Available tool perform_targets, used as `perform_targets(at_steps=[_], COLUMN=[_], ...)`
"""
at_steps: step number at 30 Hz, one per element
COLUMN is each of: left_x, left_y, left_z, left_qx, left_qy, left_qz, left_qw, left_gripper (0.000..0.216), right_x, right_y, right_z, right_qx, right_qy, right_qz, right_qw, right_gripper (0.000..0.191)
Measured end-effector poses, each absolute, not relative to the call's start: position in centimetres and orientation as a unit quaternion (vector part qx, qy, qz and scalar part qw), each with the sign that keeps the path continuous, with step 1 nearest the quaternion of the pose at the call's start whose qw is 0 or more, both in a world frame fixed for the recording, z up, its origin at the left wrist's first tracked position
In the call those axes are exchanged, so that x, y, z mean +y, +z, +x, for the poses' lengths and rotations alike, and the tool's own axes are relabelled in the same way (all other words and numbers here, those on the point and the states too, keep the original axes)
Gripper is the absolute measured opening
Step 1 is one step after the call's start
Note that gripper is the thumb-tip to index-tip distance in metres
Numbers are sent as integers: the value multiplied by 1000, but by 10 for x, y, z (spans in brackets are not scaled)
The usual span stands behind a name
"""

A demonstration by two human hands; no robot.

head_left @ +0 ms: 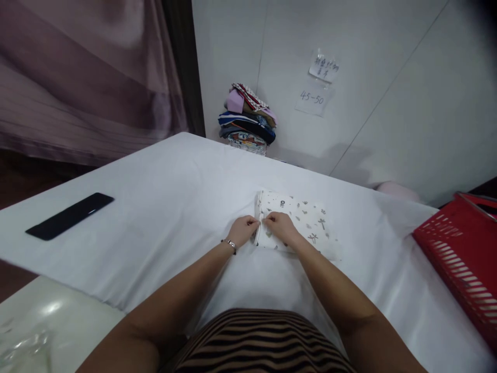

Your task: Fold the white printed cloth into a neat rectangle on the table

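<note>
A folded white cloth (306, 217) with small grey-green leaf and palm prints lies flat on the white-covered table (163, 207). At its left edge, my left hand (243, 229) pinches the fabric between thumb and fingers; a bracelet sits on that wrist. Just right of it, my right hand (280, 227) pinches the top of the same cloth near that edge, its forearm crossing the cloth's near side. The two sets of fingertips are close together. What exactly lies between them is small, though both appear to hold the cloth.
A dark flat slab (70, 216) rests at the table's left. Folded clothes (248, 116) are stacked beyond the far edge, against the wall. On the right stands a red plastic basket (458, 254). Paper signs (312, 98) hang on the wall; a pinkish curtain (85, 77) hangs at left.
</note>
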State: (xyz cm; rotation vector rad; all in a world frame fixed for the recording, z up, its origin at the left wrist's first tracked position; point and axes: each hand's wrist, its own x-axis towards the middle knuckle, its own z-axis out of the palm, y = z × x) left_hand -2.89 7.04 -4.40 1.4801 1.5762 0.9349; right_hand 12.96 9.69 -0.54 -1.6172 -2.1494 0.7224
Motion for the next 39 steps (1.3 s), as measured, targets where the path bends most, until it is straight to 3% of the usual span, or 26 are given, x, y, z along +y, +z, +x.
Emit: perform_targets(at_steps=[6,12,19,33,39], left_x=[72,68,68,55,53], left_y=[-49,-47,-45,-33,-37], left_z=[-28,-30,-31,-29,-25], left_qx=[616,610,605,614,622], left_qy=[360,356,344,314,316], left_qz=[585,601,617,642,653], left_qw=[386,375,368,335,294], left_gripper=[20,19,18,21,12], right_x=[95,94,88,85,85], right_y=[1,2,2,-16,-21], right_z=[121,114,111,121,128], right_qx=[-763,-752,-694,-702,-798], right_qy=[237,220,316,370,182], right_qz=[-593,-616,-633,-576,-501], right_qw=[98,76,131,194,281], right_gripper=[18,15,13,18,29])
